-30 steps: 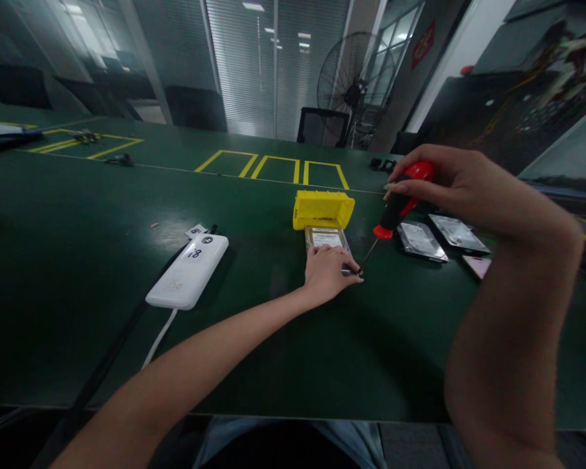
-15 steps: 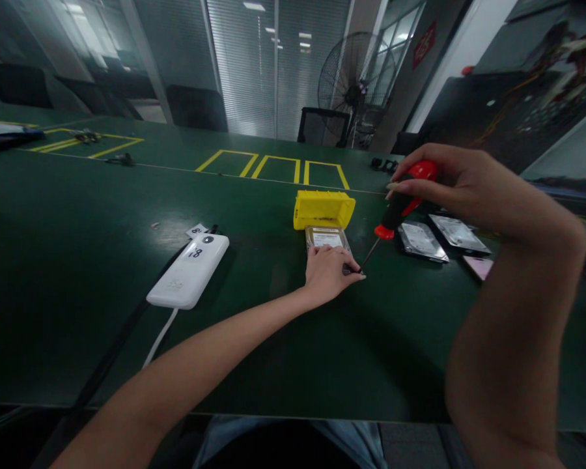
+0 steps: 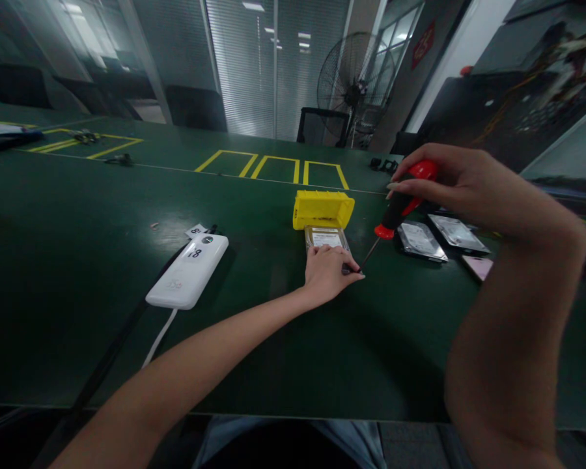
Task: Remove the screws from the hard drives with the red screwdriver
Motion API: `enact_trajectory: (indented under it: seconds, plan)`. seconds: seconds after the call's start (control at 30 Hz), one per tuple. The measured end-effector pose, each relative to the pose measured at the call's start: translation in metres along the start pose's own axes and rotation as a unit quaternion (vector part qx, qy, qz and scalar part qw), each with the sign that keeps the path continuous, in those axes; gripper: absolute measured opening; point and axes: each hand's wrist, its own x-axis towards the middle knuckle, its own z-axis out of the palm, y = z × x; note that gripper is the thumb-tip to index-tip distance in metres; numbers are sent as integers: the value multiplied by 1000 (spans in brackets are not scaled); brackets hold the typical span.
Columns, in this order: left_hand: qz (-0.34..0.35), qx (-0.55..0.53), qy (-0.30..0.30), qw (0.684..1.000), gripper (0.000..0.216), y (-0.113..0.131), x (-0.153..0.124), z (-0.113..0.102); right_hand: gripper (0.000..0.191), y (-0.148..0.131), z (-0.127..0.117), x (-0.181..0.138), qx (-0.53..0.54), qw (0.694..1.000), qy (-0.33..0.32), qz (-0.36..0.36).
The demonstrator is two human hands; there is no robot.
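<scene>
A hard drive (image 3: 326,237) lies on the green table against a yellow plastic bin (image 3: 323,210), its label facing up. My left hand (image 3: 328,272) is closed on the drive's near end and covers much of it; thumb and forefinger meet at its right corner. My right hand (image 3: 449,176) grips the handle of a red and black screwdriver (image 3: 393,207) from above. The screwdriver slants down to the left, its tip beside my left fingertips at the drive's near right corner. Whether the tip sits in a screw is too small to tell.
Two more hard drives (image 3: 422,241) lie to the right, with a pink flat object (image 3: 478,267) near them. A white power bank (image 3: 189,272) with a cable lies on the left. Yellow tape outlines (image 3: 276,168) mark the table's far side.
Both hands, the screwdriver and the hard drive stay in nearly the same place. Only a very slight shift of the whole view shows.
</scene>
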Motion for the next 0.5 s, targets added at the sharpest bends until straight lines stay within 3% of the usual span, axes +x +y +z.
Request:
enact_trajectory:
  seconds: [0.5]
  plan:
    - [2,-8,6,1000,18,0,1,-1,34,-9,3,1,15,1000,-7,-27]
